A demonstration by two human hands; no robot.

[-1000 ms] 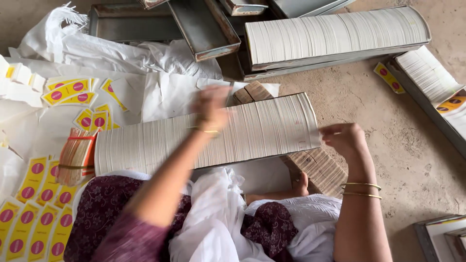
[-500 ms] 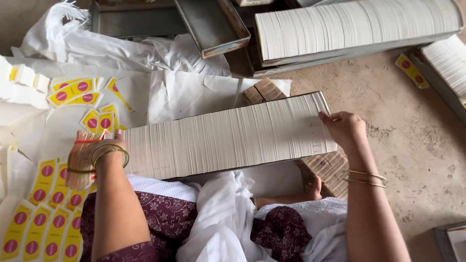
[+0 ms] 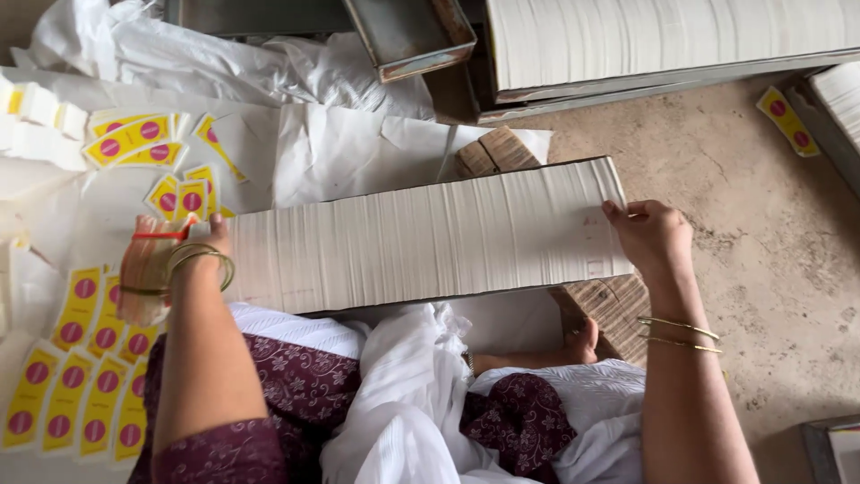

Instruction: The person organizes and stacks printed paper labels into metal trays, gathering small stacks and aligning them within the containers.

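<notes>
A long row of thin white sheets, packed on edge, lies across my lap. My left hand presses against its left end, fingers mostly hidden behind the wrist with its bangles. My right hand presses flat against the right end, bangles on the forearm. Just left of the row lies a small bundle of tan sticks bound with red bands. A wooden block shows under the row's right end.
Yellow labels with red dots lie spread on white paper at the left. A metal tray and a second long row of white sheets sit at the top. Bare concrete floor is on the right.
My left hand moved from the top of the row down to its left end. The right hand stayed at the right end.
</notes>
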